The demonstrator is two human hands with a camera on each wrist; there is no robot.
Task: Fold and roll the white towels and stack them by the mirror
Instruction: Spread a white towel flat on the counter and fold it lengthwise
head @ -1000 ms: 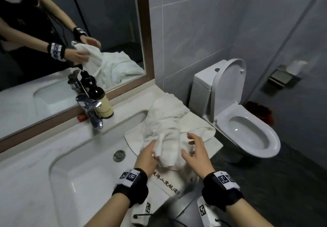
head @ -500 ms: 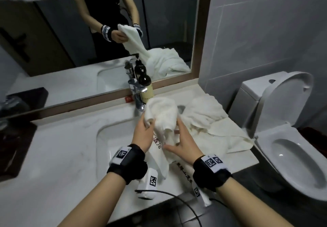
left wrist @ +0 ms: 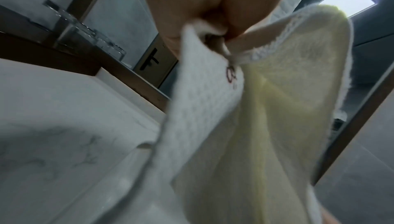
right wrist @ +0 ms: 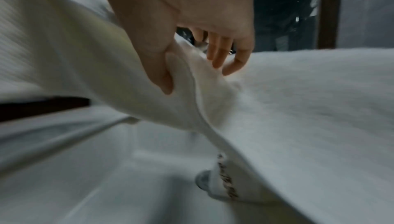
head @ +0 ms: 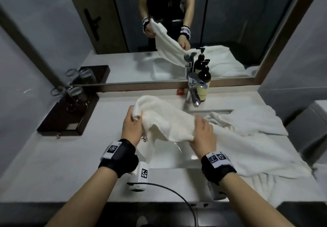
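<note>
A white towel [head: 164, 119] hangs above the sink, stretched between both hands. My left hand [head: 131, 127] grips its left end in a fist; in the left wrist view the left hand [left wrist: 204, 18] is closed on the bunched hem of the towel [left wrist: 245, 126]. My right hand [head: 203, 134] pinches the towel's right part. In the right wrist view the thumb presses the towel [right wrist: 149, 93] against the fingers of the right hand [right wrist: 192, 55]. More white towels [head: 256, 138] lie spread on the counter to the right. The mirror [head: 177, 23] runs along the back wall.
A chrome tap [head: 193, 92] and a dark pump bottle [head: 204, 81] stand behind the sink [head: 177, 159]. A dark tray with glasses [head: 70, 110] sits at the counter's left end. A cable [head: 177, 195] trails over the counter's [head: 53, 165] front edge.
Both hands have carried the towel left from the pile to over the sink and pulled it out between them. The view has swung left, away from the toilet.
</note>
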